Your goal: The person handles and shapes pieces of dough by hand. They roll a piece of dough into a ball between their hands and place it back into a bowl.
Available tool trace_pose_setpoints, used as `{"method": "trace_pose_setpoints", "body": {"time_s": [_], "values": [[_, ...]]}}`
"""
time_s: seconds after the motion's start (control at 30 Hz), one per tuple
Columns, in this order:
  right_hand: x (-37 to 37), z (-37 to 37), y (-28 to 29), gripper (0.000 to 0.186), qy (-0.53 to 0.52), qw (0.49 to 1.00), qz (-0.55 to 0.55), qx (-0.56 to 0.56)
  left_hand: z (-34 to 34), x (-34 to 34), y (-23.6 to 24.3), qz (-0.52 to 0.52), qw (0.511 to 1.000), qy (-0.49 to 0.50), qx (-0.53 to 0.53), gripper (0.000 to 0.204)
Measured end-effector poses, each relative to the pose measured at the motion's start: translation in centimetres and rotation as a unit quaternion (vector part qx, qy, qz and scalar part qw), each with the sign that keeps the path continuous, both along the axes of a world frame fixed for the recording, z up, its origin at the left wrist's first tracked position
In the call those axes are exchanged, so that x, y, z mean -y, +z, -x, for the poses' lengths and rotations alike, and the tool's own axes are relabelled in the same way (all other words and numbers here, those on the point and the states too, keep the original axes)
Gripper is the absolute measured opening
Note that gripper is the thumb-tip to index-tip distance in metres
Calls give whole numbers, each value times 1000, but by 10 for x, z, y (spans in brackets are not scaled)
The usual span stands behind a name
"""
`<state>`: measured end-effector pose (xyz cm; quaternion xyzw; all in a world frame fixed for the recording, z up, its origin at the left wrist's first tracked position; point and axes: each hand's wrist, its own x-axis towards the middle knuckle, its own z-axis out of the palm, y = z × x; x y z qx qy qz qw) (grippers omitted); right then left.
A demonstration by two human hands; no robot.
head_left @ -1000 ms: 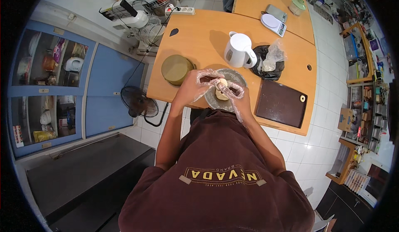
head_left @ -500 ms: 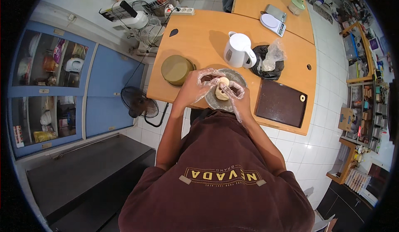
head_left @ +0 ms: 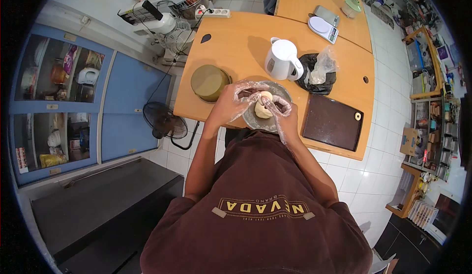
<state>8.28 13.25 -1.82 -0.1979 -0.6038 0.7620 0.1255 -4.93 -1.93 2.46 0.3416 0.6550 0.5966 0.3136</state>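
Over a grey metal bowl point(head_left: 251, 118) at the table's near edge, both of my flour-dusted hands pinch one small round piece of dough point(head_left: 266, 95). My left hand point(head_left: 241, 98) grips it from the left, its fingers curled. From the right, my right hand point(head_left: 284, 113) closes on the same piece with thumb and fingers. Just below the fingers, a larger pale lump of dough point(head_left: 263, 111) lies in the bowl. To the right, a small dough ring point(head_left: 358, 116) sits near the upper right corner of a dark brown tray point(head_left: 330, 124).
Left of the bowl stands an olive-green round container point(head_left: 209, 83). Beyond it are a white electric kettle point(head_left: 282, 60) and a black plastic bag point(head_left: 319, 80) with a clear bag of white stuff. Farther off lies a kitchen scale point(head_left: 323, 28). A black fan point(head_left: 161, 119) stands left of the table.
My fingers have shifted slightly around the small piece of dough, which stays over the bowl between both hands. Nothing else has visibly moved.
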Motion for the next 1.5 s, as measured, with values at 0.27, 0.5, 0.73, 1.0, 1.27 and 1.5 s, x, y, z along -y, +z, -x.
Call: {"method": "trace_pose_setpoints", "body": {"time_s": [0.27,0.5,0.73,1.0,1.27,1.5], "values": [[-2,1,-2,23,4,1000,2,0,-5,-5,10,10,999,33,42,30],[-1,0,0,24,-10,1000,13,3,-4,-6,9,21,998,14,50,30],[-3,1,2,23,-3,1000,15,8,-3,-5,13,30,998,28,39,30],[-1,3,4,24,-32,999,24,-24,-5,-5,9,2,999,14,34,31],[-3,3,2,22,-15,1000,14,-3,-1,-6,8,21,999,26,36,26],[-1,4,3,22,-35,999,7,-21,-5,-6,8,14,996,38,76,28]]}}
